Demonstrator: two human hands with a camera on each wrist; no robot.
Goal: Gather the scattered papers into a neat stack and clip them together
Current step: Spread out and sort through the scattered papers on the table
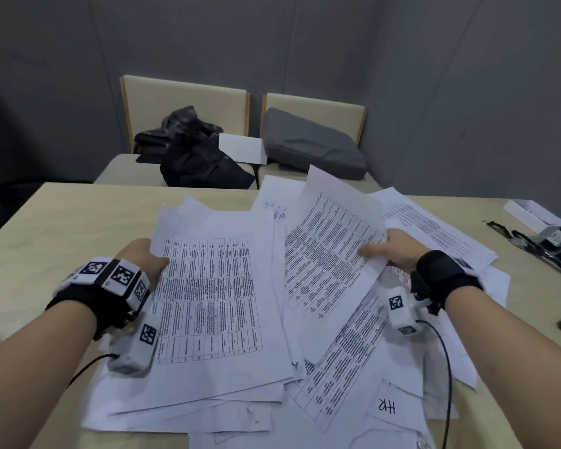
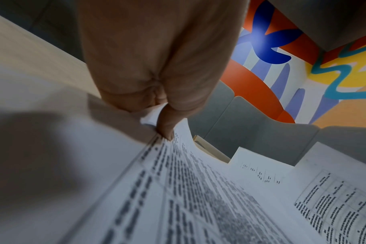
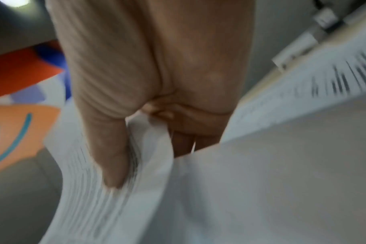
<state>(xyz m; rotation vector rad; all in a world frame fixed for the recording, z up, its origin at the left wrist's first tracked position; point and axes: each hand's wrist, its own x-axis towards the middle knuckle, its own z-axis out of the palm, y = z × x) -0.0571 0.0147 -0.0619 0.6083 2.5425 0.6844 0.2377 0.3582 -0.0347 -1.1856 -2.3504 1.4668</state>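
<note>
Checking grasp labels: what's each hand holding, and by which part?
Left hand pinches the left edge of the gathered sheets. Right hand pinches the right edge of a lifted sheet.

Bare arms, black wrist bands (image 1: 441,273), white boxes (image 1: 133,348) with black-and-white square codes strapped on, thin black cables (image 1: 447,367) hanging from each

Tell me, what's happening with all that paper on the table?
A person is sorting a mess of printed sheets spread over the table. The left hand grips the edge of a batch of papers, thumb on top. The right hand pinches another sheet and holds it lifted and tilted. More loose pages lie beneath, not yet stacked or clipped.
</note>
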